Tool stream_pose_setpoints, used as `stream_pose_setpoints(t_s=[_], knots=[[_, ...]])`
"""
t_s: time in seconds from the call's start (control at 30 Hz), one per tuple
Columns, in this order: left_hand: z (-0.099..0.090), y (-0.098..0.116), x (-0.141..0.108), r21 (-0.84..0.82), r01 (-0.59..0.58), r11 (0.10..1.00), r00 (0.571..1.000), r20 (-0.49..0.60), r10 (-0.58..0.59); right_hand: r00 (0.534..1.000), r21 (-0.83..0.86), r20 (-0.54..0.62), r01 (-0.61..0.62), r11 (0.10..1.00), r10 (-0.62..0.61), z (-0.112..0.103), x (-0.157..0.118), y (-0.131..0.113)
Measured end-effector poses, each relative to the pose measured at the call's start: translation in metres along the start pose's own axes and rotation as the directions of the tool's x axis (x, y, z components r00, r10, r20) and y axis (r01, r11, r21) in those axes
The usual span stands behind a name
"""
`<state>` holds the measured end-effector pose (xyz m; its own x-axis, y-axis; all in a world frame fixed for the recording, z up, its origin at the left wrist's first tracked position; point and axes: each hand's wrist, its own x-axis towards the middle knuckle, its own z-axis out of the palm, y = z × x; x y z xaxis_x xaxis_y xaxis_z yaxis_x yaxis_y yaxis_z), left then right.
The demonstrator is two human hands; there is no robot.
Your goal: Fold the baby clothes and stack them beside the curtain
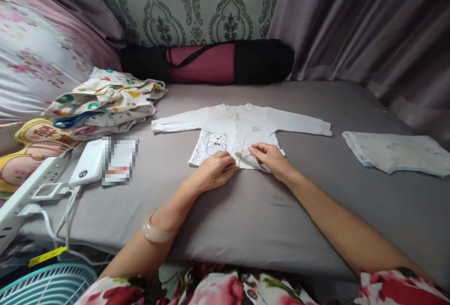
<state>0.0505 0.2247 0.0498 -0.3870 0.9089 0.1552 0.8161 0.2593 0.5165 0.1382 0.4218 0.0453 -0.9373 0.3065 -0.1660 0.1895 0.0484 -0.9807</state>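
The shirt (246,129) lies spread on the sheet (305,211). From here, the left hand (216,171) and right hand (274,160) both pinch its lower front, fingertips closed. Advisably, keep both front edges level and the fabric untwisted.

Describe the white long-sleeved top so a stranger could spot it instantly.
On the grey cloth surface, between the colourful printed fabric pile and folded pale cloth, find the left hand and right hand. Both hold the lower front of the white long-sleeved top; unlike its neighbours, its sleeves lie spread wide.
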Motion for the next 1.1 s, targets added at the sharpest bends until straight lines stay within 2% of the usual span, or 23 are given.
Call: stream_pose_setpoints(t_s=[0.13, 0.23, 0.37, 0.5, 0.6, 0.7, 0.8, 0.87, 0.93, 1.0, 1.1], knots=[[0.001, 0.002, 0.0, 0.001, 0.037, 0.999, 0.995, -0.096, -0.037, 1.0, 0.019, -0.005, -0.03, 0.999, 0.03, -0.001, 0.0, -0.001], [0.004, 0.004, 0.0, -0.035, -0.01, 0.999, 0.988, -0.153, 0.004, 1.0, -0.01, -0.007, -0.007, 1.0, 0.007, -0.001, -0.001, -0.003], [0.008, 0.005, -0.001, 0.019, -0.078, 0.997, 0.995, -0.066, 0.079, 0.994, -0.13, 0.021, 0.111, 0.985, -0.109, 0.002, -0.005, -0.006], [0.007, 0.007, -0.001, 0.064, -0.097, 0.993, 0.995, 0.025, 0.096, 0.971, -0.276, 0.102, 0.236, 0.932, -0.215, 0.009, -0.009, -0.002], [0.001, 0.011, -0.002, 0.032, -0.126, 0.991, 0.99, 0.064, 0.124, 0.95, -0.381, 0.151, 0.31, 0.871, -0.272, 0.013, -0.014, 0.001], [-0.005, 0.013, -0.004, 0.004, -0.059, 0.998, 0.997, 0.059, 0.059, 0.902, -0.507, 0.249, 0.432, 0.746, -0.353, 0.016, -0.022, -0.002], [-0.006, 0.012, -0.004, 0.007, 0.032, 0.999, 0.998, -0.052, -0.032, 0.857, -0.595, 0.373, 0.515, 0.617, -0.356, 0.018, -0.031, -0.009], [-0.004, 0.008, -0.003, 0.017, 0.041, 0.999, 0.989, -0.146, -0.039, 0.845, -0.598, 0.42, 0.532, 0.6, -0.331, 0.017, -0.032, -0.012], [0.0, 0.004, -0.002, 0.035, -0.005, 0.999, 0.984, -0.176, 0.011, 0.852, -0.588, 0.392, 0.522, 0.618, -0.347, 0.013, -0.026, -0.012], [0.004, 0.0, -0.002, 0.077, -0.063, 0.995, 0.989, -0.125, 0.072, 0.864, -0.629, 0.299, 0.498, 0.597, -0.406, 0.007, -0.014, -0.008], [0.008, -0.004, -0.003, 0.145, -0.089, 0.985, 0.996, -0.016, 0.092, 0.875, -0.771, 0.234, 0.433, 0.467, -0.425, -0.003, 0.012, -0.004]])
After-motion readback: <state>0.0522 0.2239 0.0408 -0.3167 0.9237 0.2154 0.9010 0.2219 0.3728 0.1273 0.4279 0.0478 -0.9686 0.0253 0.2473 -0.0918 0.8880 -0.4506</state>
